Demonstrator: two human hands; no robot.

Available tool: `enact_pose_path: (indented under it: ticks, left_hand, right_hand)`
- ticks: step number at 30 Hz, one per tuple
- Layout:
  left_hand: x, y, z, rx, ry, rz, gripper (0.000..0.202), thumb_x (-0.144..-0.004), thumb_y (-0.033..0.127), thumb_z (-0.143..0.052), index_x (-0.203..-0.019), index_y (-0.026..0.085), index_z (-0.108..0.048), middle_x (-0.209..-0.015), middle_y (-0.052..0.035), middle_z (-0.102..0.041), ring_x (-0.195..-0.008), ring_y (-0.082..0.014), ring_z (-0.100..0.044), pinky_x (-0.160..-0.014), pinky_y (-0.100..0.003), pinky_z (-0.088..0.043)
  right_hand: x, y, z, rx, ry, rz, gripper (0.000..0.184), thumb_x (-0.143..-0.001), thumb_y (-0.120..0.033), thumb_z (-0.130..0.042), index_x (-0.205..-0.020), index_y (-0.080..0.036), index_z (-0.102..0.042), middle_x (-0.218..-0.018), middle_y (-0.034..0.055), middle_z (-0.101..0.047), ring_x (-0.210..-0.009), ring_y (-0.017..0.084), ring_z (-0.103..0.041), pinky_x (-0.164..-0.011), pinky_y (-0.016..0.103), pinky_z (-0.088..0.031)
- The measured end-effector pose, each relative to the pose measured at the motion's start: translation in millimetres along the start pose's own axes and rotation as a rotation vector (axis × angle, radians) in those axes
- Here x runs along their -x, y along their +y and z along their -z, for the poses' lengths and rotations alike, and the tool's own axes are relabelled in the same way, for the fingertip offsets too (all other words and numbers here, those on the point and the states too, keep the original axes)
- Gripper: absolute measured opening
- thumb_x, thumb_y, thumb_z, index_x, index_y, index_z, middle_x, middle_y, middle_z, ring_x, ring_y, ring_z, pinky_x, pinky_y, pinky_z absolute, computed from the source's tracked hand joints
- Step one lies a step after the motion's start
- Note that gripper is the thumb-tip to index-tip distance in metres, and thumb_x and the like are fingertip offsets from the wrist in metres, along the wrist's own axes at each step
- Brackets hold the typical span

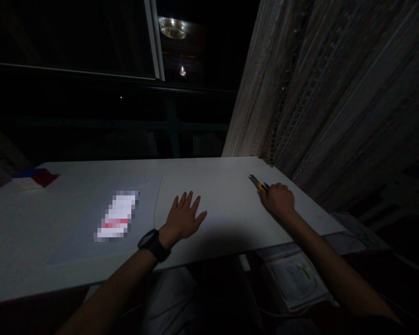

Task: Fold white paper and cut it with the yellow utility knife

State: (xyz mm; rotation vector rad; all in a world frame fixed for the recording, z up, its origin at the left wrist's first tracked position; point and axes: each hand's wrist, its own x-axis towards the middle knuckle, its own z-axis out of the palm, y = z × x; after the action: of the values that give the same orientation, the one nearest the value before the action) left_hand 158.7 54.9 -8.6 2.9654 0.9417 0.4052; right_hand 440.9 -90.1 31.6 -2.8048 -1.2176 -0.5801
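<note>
Tool (261, 186), part yellow, juts from my closed right hand (281, 200) — long axis slanting forward and leftward — while my left hand (182, 220), farther from it, lies spread.

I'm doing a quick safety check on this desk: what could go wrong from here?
The right hand grips a yellow-and-black tool with a metal tip; if that swings toward the left hand, its bare, spread fingers might get scratched. The light over the table is dim, so the tip could be hard to follow.
</note>
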Motion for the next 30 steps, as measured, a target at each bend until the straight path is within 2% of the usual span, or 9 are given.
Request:
enact_pose_path:
  ticks: [2, 4, 7, 11, 14, 19, 25, 30]
  left_hand:
    - [0, 0, 0.2, -0.005, 0.009, -0.007, 0.069, -0.088, 0.060, -0.027, -0.139, 0.015, -0.037, -0.146, -0.0170, -0.030, -0.136, -0.0355, -0.021, -0.109, -0.052, -0.013]
    - [0, 1, 1.8, -0.018, 0.037, -0.027, 0.068, -0.088, 0.059, -0.028, -0.138, 0.014, -0.039, -0.146, -0.0176, -0.031, -0.137, -0.0353, -0.020, -0.110, -0.052, -0.012]
    - [0, 2, 4.2, -0.035, 0.066, -0.096, 0.065, -0.089, 0.057, -0.029, -0.137, 0.014, -0.040, -0.147, -0.0163, -0.031, -0.138, -0.0331, -0.018, -0.111, -0.049, -0.010]
    - [0, 2, 3.6, -0.015, -0.010, -0.123, 0.061, -0.091, 0.055, -0.026, -0.140, 0.022, -0.034, -0.148, -0.0120, -0.030, -0.137, -0.0322, -0.021, -0.110, -0.051, -0.014]
    - [1, 2, 3.9, -0.008, -0.044, -0.116, 0.061, -0.090, 0.057, -0.025, -0.142, 0.024, -0.031, -0.149, -0.0109, -0.028, -0.137, -0.0324, -0.019, -0.110, -0.051, -0.013]
    - [-2, -3, 10.7, -0.035, -0.090, -0.151, 0.067, -0.088, 0.063, -0.021, -0.143, 0.024, -0.027, -0.151, -0.0091, -0.021, -0.139, -0.0316, -0.015, -0.110, -0.051, -0.012]
    - [-3, -11, 17.2, -0.023, -0.150, -0.266, 0.068, -0.091, 0.058, -0.013, -0.145, 0.017, -0.018, -0.150, -0.0081, -0.023, -0.140, -0.0219, -0.014, -0.113, -0.042, -0.011]
    - [-1, -15, 16.0, -0.042, -0.151, -0.256, 0.070, -0.091, 0.059, -0.014, -0.145, 0.015, -0.019, -0.151, -0.0102, -0.020, -0.140, -0.0222, -0.014, -0.113, -0.040, -0.013]
  right_hand:
    - [3, -5, 13, -0.074, -0.009, 0.009, 0.053, -0.090, -0.050, -0.032, -0.097, -0.005, -0.058, -0.092, 0.0235, -0.062, -0.088, 0.033, -0.059, -0.069, 0.037, -0.041]
    - [8, -13, 28, -0.205, -0.077, 0.002, 0.050, -0.092, -0.049, -0.028, -0.107, -0.006, -0.050, -0.087, 0.0201, -0.064, -0.079, 0.029, -0.062, -0.064, 0.033, -0.040]
    - [19, -35, 43, -0.422, -0.150, 0.122, 0.047, -0.093, -0.050, -0.026, -0.115, -0.011, -0.042, -0.085, 0.0147, -0.066, -0.076, 0.026, -0.064, -0.060, 0.029, -0.037]
    - [39, -74, 43, -0.574, -0.289, 0.275, 0.054, -0.084, -0.064, -0.037, -0.111, -0.017, -0.044, -0.089, 0.0123, -0.067, -0.075, 0.025, -0.064, -0.058, 0.027, -0.036]
    - [50, -92, 35, -0.545, -0.348, 0.328, 0.053, -0.083, -0.063, -0.041, -0.109, -0.017, -0.045, -0.093, 0.0138, -0.067, -0.082, 0.026, -0.063, -0.061, 0.028, -0.037]
    - [54, -95, 28, -0.425, -0.393, 0.331, 0.060, -0.074, -0.065, -0.053, -0.110, -0.018, -0.044, -0.096, 0.0140, -0.066, -0.085, 0.030, -0.063, -0.063, 0.032, -0.040]
    - [61, -90, 29, -0.402, -0.382, 0.360, 0.055, -0.077, -0.063, -0.050, -0.109, -0.018, -0.044, -0.097, 0.0146, -0.066, -0.085, 0.030, -0.064, -0.064, 0.034, -0.041]
    - [66, -86, 26, -0.432, -0.370, 0.353, 0.055, -0.075, -0.062, -0.054, -0.108, -0.019, -0.045, -0.094, 0.0136, -0.066, -0.082, 0.029, -0.064, -0.061, 0.032, -0.039]
